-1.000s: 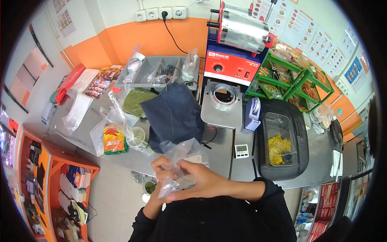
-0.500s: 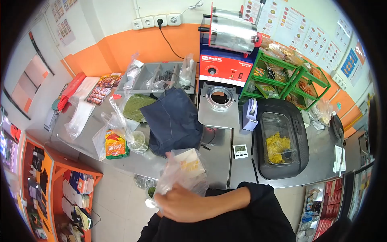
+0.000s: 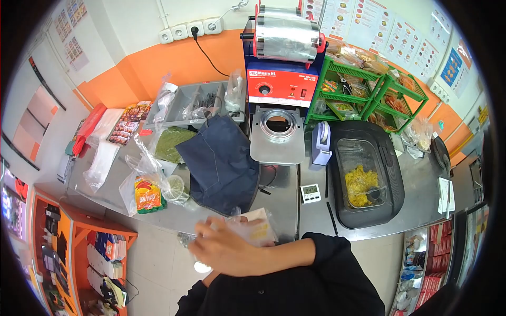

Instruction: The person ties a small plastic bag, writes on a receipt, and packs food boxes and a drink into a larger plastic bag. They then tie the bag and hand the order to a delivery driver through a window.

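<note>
Head camera view, lower centre of the frame: a clear plastic bag with a pale, yellow-printed packet (image 3: 259,229) inside lies in front of the worktable's near edge, just below the dark blue cloth (image 3: 220,168). The left hand (image 3: 270,244), mostly hidden, holds the packet from beneath, fingertips showing at its lower right edge. Nearer the bag's left side, the right hand (image 3: 224,246) has its fingers loosely bent and pointing up-left, away from the packet; whether they pinch any plastic cannot be told. Partly covered, the packet's long axis is unclear.
</note>
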Tool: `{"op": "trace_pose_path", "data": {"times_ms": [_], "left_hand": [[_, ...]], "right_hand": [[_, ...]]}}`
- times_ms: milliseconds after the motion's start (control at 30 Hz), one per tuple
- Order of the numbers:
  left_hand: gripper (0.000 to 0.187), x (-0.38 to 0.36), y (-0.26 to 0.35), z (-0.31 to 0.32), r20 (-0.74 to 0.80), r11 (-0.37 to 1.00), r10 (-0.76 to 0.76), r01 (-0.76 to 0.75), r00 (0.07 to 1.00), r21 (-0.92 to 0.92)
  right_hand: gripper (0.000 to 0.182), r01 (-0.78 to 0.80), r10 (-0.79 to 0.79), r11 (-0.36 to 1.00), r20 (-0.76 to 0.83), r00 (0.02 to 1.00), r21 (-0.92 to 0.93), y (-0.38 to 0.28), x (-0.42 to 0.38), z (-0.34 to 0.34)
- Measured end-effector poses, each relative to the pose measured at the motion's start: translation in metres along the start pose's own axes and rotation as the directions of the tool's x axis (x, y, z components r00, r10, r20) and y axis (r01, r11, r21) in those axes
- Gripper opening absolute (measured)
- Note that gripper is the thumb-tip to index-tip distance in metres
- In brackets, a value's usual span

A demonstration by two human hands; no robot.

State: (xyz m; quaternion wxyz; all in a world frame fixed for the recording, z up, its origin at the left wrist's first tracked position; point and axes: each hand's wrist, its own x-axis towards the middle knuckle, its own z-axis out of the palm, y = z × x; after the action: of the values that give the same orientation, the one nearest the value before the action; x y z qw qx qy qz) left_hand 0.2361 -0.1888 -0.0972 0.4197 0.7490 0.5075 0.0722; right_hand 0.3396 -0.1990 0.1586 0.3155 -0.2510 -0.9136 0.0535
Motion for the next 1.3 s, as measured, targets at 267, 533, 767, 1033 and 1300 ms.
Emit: {"op": "trace_pose_path", "data": {"times_ms": [267,533,767,1033,1300], "left_hand": [[0.030,-0.033,0.071,-0.106,-0.437,0.640,0.068,-0.375,0.897,-0.670],[0.019,-0.062,0.144,-0.213,-0.498,0.788,0.352,-0.538,0.792,-0.299],[0.012,-0.041,0.152,-0.262,-0.139,0.564,0.738,-0.491,0.660,0.664],[0.031,-0.026,0.116,-0.272,-0.535,0.889,0.439,-0.261,0.722,0.377],[0.045,-0.012,0.132,-0.284,0.035,0.917,0.301,-0.299,0.953,0.263]], "right_hand": [[0.060,-0.348,0.850,0.257,-0.039,0.525,0.902,0.129,-0.081,-0.074],[0.100,-0.268,0.000,-0.901,0.617,0.787,0.341,0.133,-0.087,0.113],[0.071,-0.003,-0.003,-0.995,-0.004,1.000,0.098,0.122,-0.060,0.115],[0.079,0.338,0.565,0.382,-0.507,0.651,0.860,0.090,-0.006,0.044],[0.041,0.367,-0.622,0.742,-0.373,0.688,-0.561,0.158,-0.077,0.120]]}}
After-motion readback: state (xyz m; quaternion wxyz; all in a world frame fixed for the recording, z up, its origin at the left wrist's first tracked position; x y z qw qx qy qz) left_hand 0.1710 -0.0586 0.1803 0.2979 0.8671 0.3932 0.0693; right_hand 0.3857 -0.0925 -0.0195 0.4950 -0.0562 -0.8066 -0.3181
